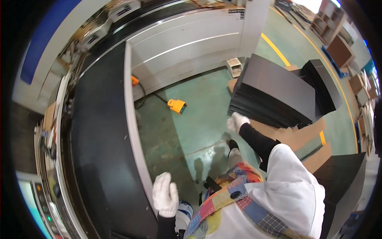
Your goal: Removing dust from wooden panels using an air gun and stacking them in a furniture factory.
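Nearest, the left hand (166,195) in a white glove hung just beside the pale edge of the long black desk (99,159), fingers loosely spread, holding nothing. A patchwork apron (234,199) and white sleeve (294,187) filled the lower right.

Further out, the right hand (237,121), also gloved, reached to the near corner of the stack of black panels (274,93); it looked to touch the corner, but I cannot tell if the fingers had closed on a sheet. The stack sat on brown cardboard sheets (294,133) on the green floor (199,103), to the person's right front.

Judgement: panels looked thin, flat, stiff, smooth-faced, likely slippery in cotton gloves and heavy as a stack; best taken one at a time by an edge or corner, then both hands on opposite edges.

A yellow foot pedal (176,106) lay on the floor with a cable. Beyond, a second black pile (322,85), yellow floor lines (276,49), brown cartons (338,51) far right. Blue panel (47,36) upper left; labels too small to read.
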Available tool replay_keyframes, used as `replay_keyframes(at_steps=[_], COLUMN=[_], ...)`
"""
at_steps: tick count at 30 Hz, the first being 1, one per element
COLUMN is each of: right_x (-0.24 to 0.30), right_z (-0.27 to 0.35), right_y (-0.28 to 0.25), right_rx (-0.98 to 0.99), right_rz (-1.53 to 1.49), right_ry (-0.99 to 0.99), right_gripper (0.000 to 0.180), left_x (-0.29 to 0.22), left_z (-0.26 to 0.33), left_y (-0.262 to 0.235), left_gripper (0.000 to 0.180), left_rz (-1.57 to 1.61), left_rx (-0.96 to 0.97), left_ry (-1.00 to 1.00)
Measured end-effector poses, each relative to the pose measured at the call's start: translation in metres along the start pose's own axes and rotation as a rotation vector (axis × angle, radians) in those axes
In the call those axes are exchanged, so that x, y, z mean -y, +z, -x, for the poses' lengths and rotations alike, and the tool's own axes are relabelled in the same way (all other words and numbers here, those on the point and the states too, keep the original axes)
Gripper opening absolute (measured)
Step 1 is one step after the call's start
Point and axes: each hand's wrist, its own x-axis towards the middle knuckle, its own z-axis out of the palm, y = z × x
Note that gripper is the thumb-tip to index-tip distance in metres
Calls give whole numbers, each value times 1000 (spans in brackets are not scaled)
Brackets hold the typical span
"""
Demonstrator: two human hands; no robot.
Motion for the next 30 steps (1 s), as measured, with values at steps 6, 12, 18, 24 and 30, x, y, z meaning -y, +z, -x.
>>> replay_keyframes(at_steps=[6,12,18,24,30], right_x=[149,224,205,197,199], right_z=[-62,-21,-26,-32,-26], right_y=[-153,-354,-496,-503,-494], right_rx=[-407,-1314,-1233,-1218,-1234], right_rz=[99,1145,1073,1070,1137], right_ry=[-471,-553,-78,-106,-119], right_gripper=[31,47,58,60,59], left_x=[-90,-174,-220,-214,-205], left_z=[-182,-322,-362,-360,-351], left_y=[196,399,476,484,486], left_gripper=[41,60,54,53,53], left_rz=[224,80,-99,-150,-194], left_rx=[355,452,769,347,478], left_ry=[249,317,131,0,-49])
